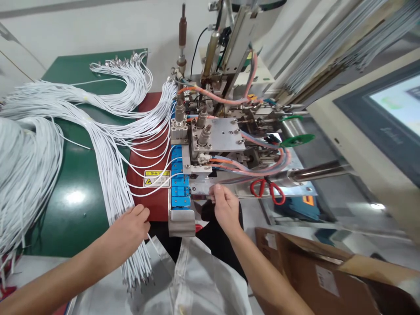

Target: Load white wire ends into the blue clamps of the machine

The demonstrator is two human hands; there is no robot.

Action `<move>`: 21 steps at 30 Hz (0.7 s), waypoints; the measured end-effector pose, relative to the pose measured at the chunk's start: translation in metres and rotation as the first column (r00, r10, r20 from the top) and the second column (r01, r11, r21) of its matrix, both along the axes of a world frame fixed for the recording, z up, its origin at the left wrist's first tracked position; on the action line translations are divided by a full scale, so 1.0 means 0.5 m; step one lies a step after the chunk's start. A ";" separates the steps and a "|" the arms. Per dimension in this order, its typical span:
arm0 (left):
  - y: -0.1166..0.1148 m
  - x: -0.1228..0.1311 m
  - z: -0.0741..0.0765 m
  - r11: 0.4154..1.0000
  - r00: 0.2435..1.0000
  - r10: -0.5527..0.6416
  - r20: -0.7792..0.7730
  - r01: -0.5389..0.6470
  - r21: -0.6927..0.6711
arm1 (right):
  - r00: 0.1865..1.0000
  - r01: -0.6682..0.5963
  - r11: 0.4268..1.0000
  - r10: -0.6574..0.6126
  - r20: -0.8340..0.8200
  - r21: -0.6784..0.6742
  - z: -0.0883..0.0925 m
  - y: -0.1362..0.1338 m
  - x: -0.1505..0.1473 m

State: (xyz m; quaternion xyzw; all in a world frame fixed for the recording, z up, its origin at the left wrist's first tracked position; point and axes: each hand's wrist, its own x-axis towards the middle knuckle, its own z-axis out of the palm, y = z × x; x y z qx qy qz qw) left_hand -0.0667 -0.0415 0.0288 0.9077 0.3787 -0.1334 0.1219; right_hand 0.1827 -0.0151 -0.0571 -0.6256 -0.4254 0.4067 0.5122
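My left hand (pixel 133 225) is closed at the right edge of a hanging bundle of white cables (pixel 110 175). One cable comes out below its fingers, and the grip itself is partly hidden. With fingers curled together, my right hand (pixel 226 205) is at the front edge of the machine's metal plate (pixel 200 188); whatever is in it, if anything, cannot be made out. Between the hands runs a row of blue clamp blocks (pixel 180 191), with single white cables lying across several of them. A bent metal guard (pixel 182 222) covers the near end of the row.
Red-handled scissors (pixel 277 192) lie on the machine base, right of my right hand. A green-flanged wire spool (pixel 297 139) sits behind them. More white cables (pixel 26 175) lie on the green table (pixel 78 218). A screen (pixel 397 105) and a cardboard box (pixel 315 271) are at the right.
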 end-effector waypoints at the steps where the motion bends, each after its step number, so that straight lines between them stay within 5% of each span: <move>1: -0.001 0.002 0.003 1.000 0.999 0.004 -0.040 -0.004 0.004 | 1.000 -0.017 1.000 0.017 -0.005 0.004 0.004 0.000 -0.002; 3: 0.005 0.014 0.011 0.999 0.999 -0.002 -0.043 0.000 -0.039 | 0.999 -0.042 0.999 0.042 -0.016 0.013 0.012 -0.002 -0.006; 6: 0.021 0.042 0.019 0.994 0.984 0.024 0.175 -0.004 -0.113 | 0.998 -0.054 0.998 0.055 -0.035 0.038 0.026 -0.011 -0.013; 13: 0.038 0.111 -0.008 0.936 0.773 0.297 0.561 -0.352 -0.011 | 0.934 -0.067 0.975 0.136 -0.330 0.211 0.041 -0.056 -0.020; 16: 0.038 0.143 -0.024 0.925 0.707 0.298 0.642 -0.380 -0.010 | 0.959 -0.048 0.984 0.093 -0.266 0.172 0.057 -0.056 -0.018; 21: 0.033 0.183 -0.038 0.909 0.558 0.360 0.747 -0.389 -0.147 | 0.975 -0.190 0.969 0.206 -0.089 0.157 0.092 -0.041 -0.016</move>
